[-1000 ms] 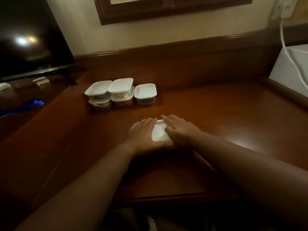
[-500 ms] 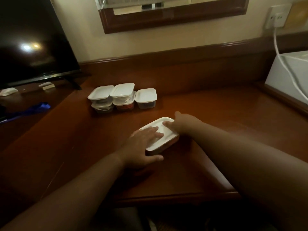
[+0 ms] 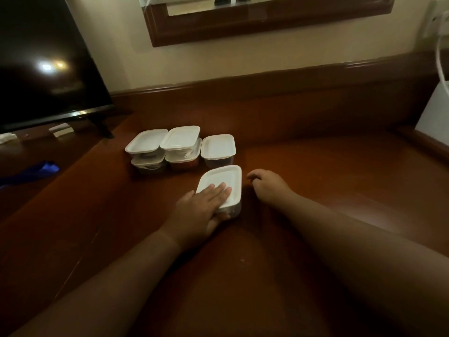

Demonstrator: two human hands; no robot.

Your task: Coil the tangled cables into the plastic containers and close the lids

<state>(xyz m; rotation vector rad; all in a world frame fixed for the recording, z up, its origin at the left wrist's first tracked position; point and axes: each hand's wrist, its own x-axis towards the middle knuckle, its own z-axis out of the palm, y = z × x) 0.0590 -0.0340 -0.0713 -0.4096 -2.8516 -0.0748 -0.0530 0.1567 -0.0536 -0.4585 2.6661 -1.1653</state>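
A plastic container (image 3: 224, 183) with a white lid closed on top is sitting on a dark wooden desk (image 3: 315, 190), near the middle of the view. The left hand (image 3: 204, 206) is lying flat on the near part of the lid, fingers straight and spread across it, while the thumb is reaching round the near edge of the box. The right hand (image 3: 267, 184) is hovering just to the right of the container, not touching it, with its fingers loosely curled and holding nothing.

Just beyond, farther from the person, five more lidded containers (image 3: 181, 147) are standing in a group: two stacks of two side by side on the left, and a single one (image 3: 218, 149) on the right, close to the far edge of the container under the hand. What is inside them is too dim to make out.

A dark television screen (image 3: 41, 62) is standing at the far left. A wood-framed mirror (image 3: 255, 20) is hanging on the wall above the desk.
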